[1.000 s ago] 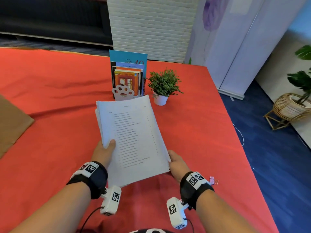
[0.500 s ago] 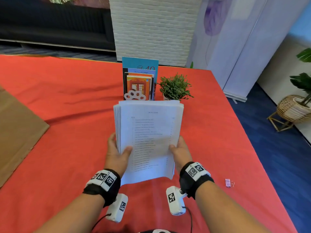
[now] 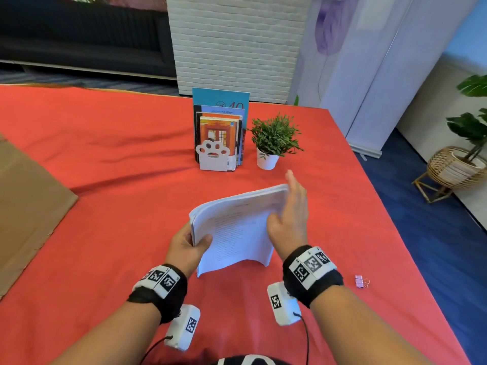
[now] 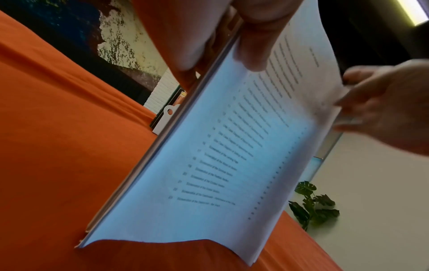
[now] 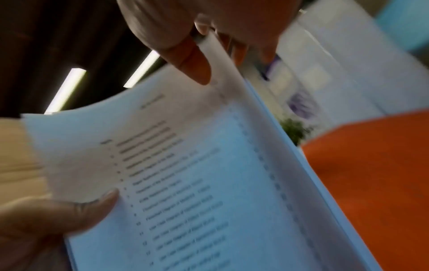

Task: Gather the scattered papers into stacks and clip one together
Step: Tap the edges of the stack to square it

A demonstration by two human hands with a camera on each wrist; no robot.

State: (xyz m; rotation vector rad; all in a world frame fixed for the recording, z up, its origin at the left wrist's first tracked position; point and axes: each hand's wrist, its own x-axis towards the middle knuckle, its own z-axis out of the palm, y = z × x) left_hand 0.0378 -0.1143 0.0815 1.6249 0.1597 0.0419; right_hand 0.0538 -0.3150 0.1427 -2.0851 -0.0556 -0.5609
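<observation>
We held the stack point(image 3: 238, 227) on end above the desk point(image 3: 105, 180), its lower edge on the red cloth, just in front of the bookend point(image 3: 213, 156). Our left hand point(image 3: 185, 247) had its grip clamped on the stack's left edge, thumb on the printed top sheet and fingers behind. Our right hand point(image 3: 291, 214) lay flat against the right edge, fingers straight, thumb on the page; its grip was apart, not curled round the paper. A pink clip point(image 3: 360, 281) lay on the cloth well right of the stack. A potted plant point(image 3: 274, 139) stood just right of the bookend, with books point(image 3: 220, 119) upright behind it.
</observation>
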